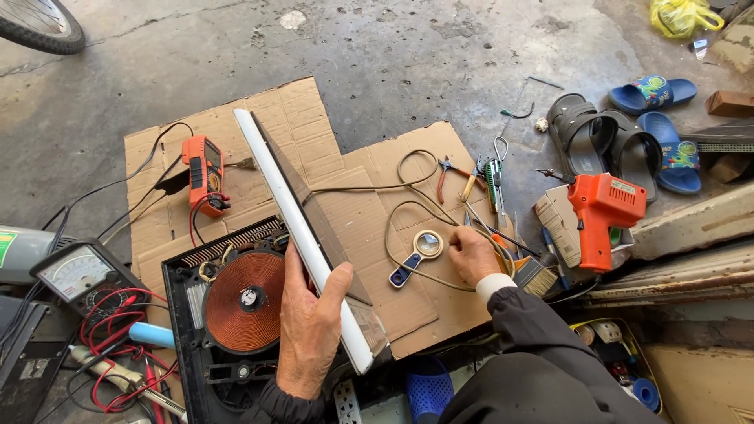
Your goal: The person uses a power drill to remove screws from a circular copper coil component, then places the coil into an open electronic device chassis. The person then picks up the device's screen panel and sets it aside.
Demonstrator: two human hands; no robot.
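Observation:
My left hand grips the edge of a flat glass top panel with a white rim, holding it tilted up on edge above an opened induction cooker whose copper coil lies bare. My right hand rests on the cardboard sheet, its fingers on a beige wire right beside a magnifying glass with a blue handle. A dark sleeve with a white cuff covers the right arm.
An orange multimeter, an analog meter with red leads, pliers, a paintbrush, an orange soldering gun, sandals, blue slippers and a bicycle tyre surround the cardboard on concrete floor.

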